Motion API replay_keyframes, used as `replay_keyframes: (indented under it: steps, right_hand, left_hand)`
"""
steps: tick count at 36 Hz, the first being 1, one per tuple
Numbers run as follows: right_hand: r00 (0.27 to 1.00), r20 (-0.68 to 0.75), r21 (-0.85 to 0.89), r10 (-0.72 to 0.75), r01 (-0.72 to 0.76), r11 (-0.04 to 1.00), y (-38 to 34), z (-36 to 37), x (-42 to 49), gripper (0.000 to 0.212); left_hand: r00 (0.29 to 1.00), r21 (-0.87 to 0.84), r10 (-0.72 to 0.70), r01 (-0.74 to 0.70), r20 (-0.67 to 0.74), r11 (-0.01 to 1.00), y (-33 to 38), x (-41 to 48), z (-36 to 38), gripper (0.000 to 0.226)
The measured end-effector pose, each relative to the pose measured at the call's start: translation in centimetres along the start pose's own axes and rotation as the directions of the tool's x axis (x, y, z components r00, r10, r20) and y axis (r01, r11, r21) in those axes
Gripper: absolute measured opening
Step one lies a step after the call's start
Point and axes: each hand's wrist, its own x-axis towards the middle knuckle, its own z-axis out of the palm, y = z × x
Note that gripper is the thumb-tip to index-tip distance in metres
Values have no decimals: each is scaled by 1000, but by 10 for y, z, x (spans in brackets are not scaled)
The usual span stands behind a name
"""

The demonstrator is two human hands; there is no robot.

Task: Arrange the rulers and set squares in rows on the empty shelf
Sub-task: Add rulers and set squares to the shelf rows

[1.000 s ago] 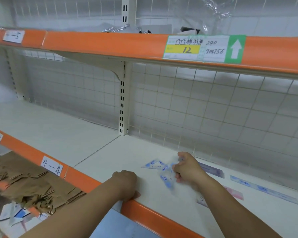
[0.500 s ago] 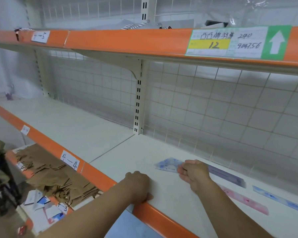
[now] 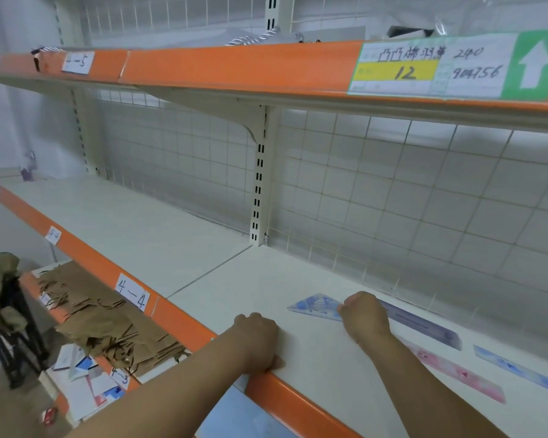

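Note:
A blue patterned set square (image 3: 317, 306) lies flat on the cream shelf (image 3: 222, 289), its point aimed left. My right hand (image 3: 366, 316) pinches its right end with curled fingers. Behind that hand a purple ruler (image 3: 424, 327) stretches to the right. A pink ruler (image 3: 456, 373) and a blue ruler (image 3: 519, 371) lie further right on the same shelf. My left hand (image 3: 260, 341) grips the shelf's orange front edge (image 3: 298, 403), fingers curled over it, thumb below.
A wire grid back panel (image 3: 393, 200) closes the shelf behind. The upper shelf's orange edge (image 3: 234, 67) hangs overhead. Brown paper bags (image 3: 108, 324) and loose cards (image 3: 83, 384) lie on lower shelves at the left. A dark stand (image 3: 7, 327) is on the floor.
The view has swung left and up. My right hand has gathered the set squares, first spread near its fingers, into one stack pointing left. My left hand stays on the shelf edge.

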Motion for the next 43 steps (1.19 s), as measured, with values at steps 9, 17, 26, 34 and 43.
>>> replay_keyframes:
  steps: [9,17,26,34,43]
  right_hand:
    - [999,28,-304,-45,52,951,5,-2,0,10]
    - [986,123,-429,-115,158,889,2,-8,-13,28]
    - [984,123,-500,-128,173,848,3,-4,-15,20]
    - [984,94,-472,-154,180,863,1,-9,-25,27]
    - [985,70,-510,-159,172,843,19,-28,-48,20]
  left_hand:
    - [1000,44,11,-12,2,999,-3,4,3,50]
    - [1000,38,-1,1,6,999,-3,6,5,49]
    - [1000,28,-11,10,13,1000,-2,4,4,50]
    - [999,4,-14,14,32,1000,-1,3,2,50]
    - [1000,-60,-24,25,16,998,4,5,1,53]
